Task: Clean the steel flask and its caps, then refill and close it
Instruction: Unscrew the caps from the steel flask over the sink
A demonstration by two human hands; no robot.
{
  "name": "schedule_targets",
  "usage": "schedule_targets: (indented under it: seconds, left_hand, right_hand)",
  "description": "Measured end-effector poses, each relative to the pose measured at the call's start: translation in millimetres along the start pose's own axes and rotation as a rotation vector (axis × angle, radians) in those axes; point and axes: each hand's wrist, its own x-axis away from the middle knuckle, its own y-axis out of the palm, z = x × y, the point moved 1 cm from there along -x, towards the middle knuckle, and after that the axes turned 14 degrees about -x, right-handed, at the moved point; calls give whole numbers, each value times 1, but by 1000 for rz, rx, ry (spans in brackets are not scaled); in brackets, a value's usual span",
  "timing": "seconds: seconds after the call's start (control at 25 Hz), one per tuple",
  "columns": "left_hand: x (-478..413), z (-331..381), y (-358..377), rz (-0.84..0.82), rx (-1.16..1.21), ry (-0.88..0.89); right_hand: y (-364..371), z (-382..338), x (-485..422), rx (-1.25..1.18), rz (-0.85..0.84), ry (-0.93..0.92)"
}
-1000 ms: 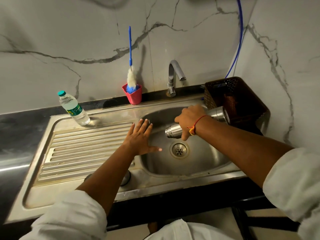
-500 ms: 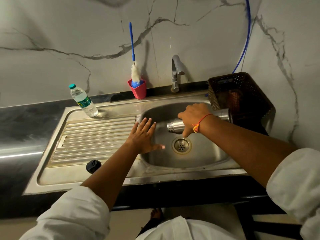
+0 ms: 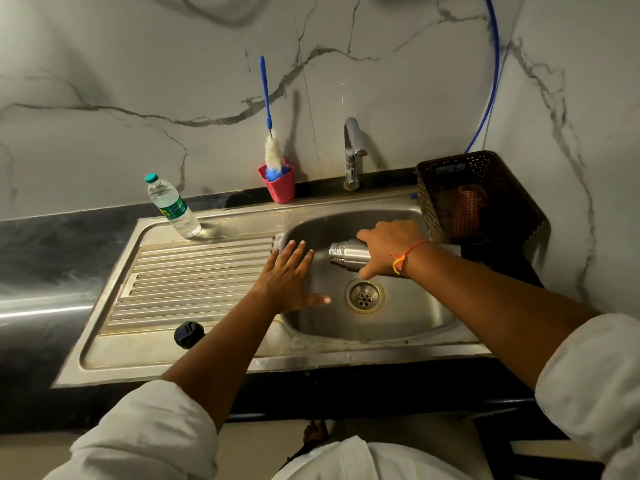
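Note:
The steel flask (image 3: 348,255) lies on its side above the sink basin (image 3: 408,317), its open threaded neck pointing left. My right hand (image 3: 388,245) grips its body from above. My left hand (image 3: 289,278) is spread flat with straight fingers at the basin's left edge, a short gap from the flask's mouth, holding nothing. A black cap (image 3: 188,335) lies on the drainboard (image 3: 180,278) near the front, beside my left forearm. The rest of the flask is hidden behind my right hand and wrist.
A water bottle (image 3: 172,206) with a teal cap stands at the back left of the drainboard. A red cup (image 3: 278,187) holds a blue-handled bottle brush (image 3: 268,112). The tap (image 3: 352,152) is behind the basin. A brown basket (image 3: 485,199) sits at the right.
The flask has moved a little left and lower over the basin, closer to my left hand. The camera view pulled back, and the black cap came into view.

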Motion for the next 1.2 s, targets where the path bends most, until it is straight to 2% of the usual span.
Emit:
schedule_targets:
  seconds: [0.12, 0.24, 0.48, 0.6, 0.76, 1.0, 1.2]
  left_hand:
    - [10, -10, -4, 12, 201, -40]
    - [24, -26, -16, 88, 576, -82]
    - [44, -87, -2, 216, 1007, -102]
    - [56, -125, 10, 326, 1134, -147]
    - [76, -174, 32, 429, 1131, -271]
    - [88, -226, 78, 428, 1197, -352]
    - [83, -241, 96, 431, 1235, -329]
  right_hand:
    - [5, -3, -9, -267, 36, -8]
    - [8, -23, -16, -585, 77, -58]
    - [-9, -112, -39, -1077, 192, -247]
    - [-15, -167, -61, -1127, 191, -303]
    - [-11, -232, -90, -1159, 153, -328]
    - [1, -294, -122, -1147, 62, -328]
    - [8, -312, -137, -1119, 56, -293]
